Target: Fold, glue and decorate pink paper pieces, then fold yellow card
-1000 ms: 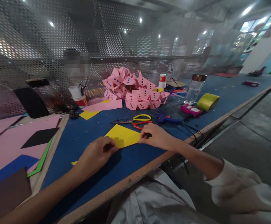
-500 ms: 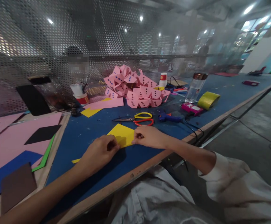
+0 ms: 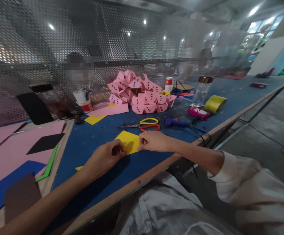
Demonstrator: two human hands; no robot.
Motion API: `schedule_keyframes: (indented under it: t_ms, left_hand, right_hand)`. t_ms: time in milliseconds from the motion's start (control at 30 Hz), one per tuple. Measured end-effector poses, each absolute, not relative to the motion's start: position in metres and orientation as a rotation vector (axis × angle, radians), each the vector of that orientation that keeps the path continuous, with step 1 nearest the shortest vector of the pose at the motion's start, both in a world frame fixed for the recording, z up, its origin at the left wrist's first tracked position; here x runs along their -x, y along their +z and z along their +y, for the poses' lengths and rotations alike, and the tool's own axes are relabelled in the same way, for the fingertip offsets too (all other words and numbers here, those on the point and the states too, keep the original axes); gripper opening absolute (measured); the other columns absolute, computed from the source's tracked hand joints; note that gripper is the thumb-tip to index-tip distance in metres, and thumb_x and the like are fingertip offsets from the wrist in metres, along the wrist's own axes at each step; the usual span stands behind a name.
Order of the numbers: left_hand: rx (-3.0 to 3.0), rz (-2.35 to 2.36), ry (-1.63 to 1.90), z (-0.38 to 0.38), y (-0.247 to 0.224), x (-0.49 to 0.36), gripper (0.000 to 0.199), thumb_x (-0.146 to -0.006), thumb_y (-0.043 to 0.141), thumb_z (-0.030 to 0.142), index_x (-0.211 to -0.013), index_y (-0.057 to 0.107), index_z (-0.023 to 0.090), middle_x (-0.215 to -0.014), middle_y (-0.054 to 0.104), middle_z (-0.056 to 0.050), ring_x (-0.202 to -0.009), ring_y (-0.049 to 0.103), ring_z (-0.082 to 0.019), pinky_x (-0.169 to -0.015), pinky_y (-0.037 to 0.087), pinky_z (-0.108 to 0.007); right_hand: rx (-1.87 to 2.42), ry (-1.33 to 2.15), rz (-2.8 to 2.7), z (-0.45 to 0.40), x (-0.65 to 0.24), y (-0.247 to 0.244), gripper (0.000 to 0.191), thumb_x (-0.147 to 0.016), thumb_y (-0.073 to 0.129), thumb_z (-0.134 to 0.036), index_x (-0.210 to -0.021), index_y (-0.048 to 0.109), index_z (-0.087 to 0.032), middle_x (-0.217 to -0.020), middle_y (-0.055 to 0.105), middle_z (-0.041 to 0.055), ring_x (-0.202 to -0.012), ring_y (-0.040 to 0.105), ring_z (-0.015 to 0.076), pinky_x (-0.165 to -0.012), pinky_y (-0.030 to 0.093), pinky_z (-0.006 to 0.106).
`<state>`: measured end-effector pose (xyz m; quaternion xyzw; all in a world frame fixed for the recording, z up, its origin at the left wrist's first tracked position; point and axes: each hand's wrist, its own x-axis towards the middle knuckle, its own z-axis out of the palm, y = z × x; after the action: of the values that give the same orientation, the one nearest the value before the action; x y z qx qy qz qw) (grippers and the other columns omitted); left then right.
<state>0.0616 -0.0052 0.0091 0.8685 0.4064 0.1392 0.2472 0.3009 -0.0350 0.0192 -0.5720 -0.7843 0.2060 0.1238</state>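
A yellow sheet of paper lies just above the blue tabletop, held at both sides. My left hand pinches its near left edge between thumb and fingers. At the right edge, my right hand has its fingers curled and closed on the sheet. Scissors with one yellow and one red handle rest just beyond the paper. Right of them lies a blue glue gun with a black cord. A small yellow scrap sticks out beside my left forearm.
Pink paper pieces with dark dots are heaped at the back. A glass bottle, a yellow tape roll and a magenta device stand at right. Coloured sheets cover the left board. A perforated screen runs behind, a person beyond it.
Both hands keep their hold on the yellow paper and have barely moved. The whole view has shifted slightly.
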Motion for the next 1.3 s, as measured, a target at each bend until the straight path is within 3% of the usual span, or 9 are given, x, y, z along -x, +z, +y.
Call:
schedule_keyframes:
  t_ms: [167, 333, 600, 1033, 1300]
  left_hand:
    - [-2.429, 1.058, 0.451, -0.010, 0.003, -0.059, 0.016, -0.089, 0.055, 0.034, -0.090, 0.064, 0.021, -0.083, 0.067, -0.001, -0.074, 0.060, -0.018, -0.067, 0.044, -0.027]
    - [-2.721, 0.764, 0.544, -0.018, -0.004, -0.057, 0.035, -0.098, 0.040, 0.020, -0.119, 0.067, 0.029, -0.107, 0.064, -0.005, -0.095, 0.061, -0.018, -0.083, 0.046, -0.029]
    - [-2.945, 0.678, 0.473, -0.013, -0.006, -0.053, 0.044, -0.096, 0.039, 0.011, -0.124, 0.067, 0.031, -0.108, 0.062, -0.006, -0.092, 0.061, -0.018, -0.083, 0.048, -0.030]
    - [-2.970, 0.592, 0.575, -0.009, -0.011, -0.052, 0.039, -0.098, 0.041, 0.015, -0.125, 0.065, 0.030, -0.106, 0.059, -0.006, -0.091, 0.061, -0.016, -0.080, 0.050, -0.028]
    - [-2.924, 0.640, 0.561, -0.011, -0.013, -0.053, 0.040, -0.099, 0.039, 0.015, -0.125, 0.065, 0.029, -0.107, 0.058, -0.006, -0.095, 0.060, -0.018, -0.082, 0.049, -0.030]
  right_hand:
    - [1.697, 0.639, -2.288, -0.032, -0.302, 0.024, 0.030, -0.078, 0.076, -0.044, -0.091, 0.062, -0.021, -0.081, 0.070, -0.0010, -0.068, 0.062, 0.0146, -0.055, 0.030, 0.023]
    - [1.676, 0.644, -2.312, -0.030, -0.302, 0.022, 0.025, -0.080, 0.073, -0.044, -0.086, 0.064, -0.021, -0.080, 0.070, -0.0006, -0.069, 0.061, 0.0141, -0.055, 0.030, 0.022]
    - [1.634, 0.628, -2.261, -0.035, -0.304, 0.017, 0.025, -0.081, 0.073, -0.043, -0.086, 0.063, -0.021, -0.082, 0.070, -0.0008, -0.070, 0.060, 0.0134, -0.055, 0.029, 0.022]
    - [1.645, 0.552, -2.123, -0.049, -0.329, 0.012, 0.021, -0.083, 0.073, -0.038, -0.080, 0.064, -0.019, -0.074, 0.066, -0.0026, -0.067, 0.058, 0.0116, -0.057, 0.030, 0.023]
    - [1.552, 0.418, -2.140, -0.050, -0.328, 0.002, 0.029, -0.083, 0.074, -0.045, -0.077, 0.064, -0.019, -0.074, 0.066, -0.0016, -0.075, 0.058, 0.0139, -0.065, 0.030, 0.026]
